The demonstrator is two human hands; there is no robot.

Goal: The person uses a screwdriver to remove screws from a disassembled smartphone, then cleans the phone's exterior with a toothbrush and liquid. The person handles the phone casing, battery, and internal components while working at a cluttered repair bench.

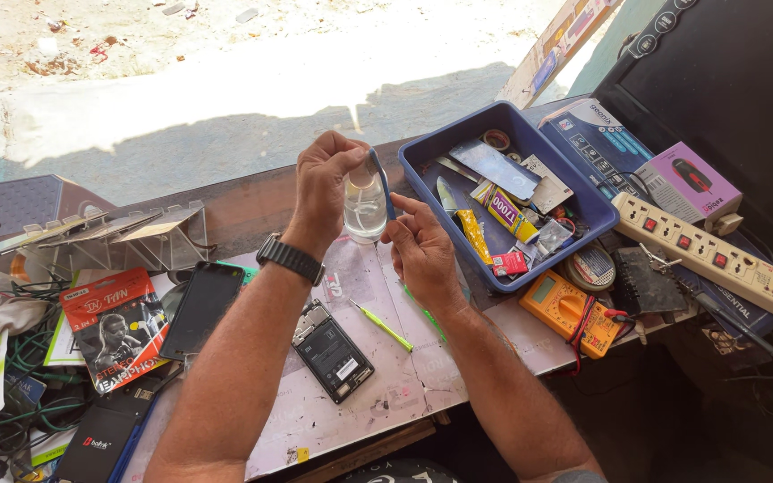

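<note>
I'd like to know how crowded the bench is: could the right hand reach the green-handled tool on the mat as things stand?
Probably yes, once freed. The green-handled tool lies bare on the mat, just below the right hand, with nothing over it. But that hand now pinches a thin blue tool at the clear bottle.

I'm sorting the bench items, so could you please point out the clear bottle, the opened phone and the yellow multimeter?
clear bottle (365, 213): head view, on its transparent body below the left hand.
opened phone (333, 351): head view, on its exposed dark back.
yellow multimeter (562, 306): head view, on its orange-yellow casing.
</note>
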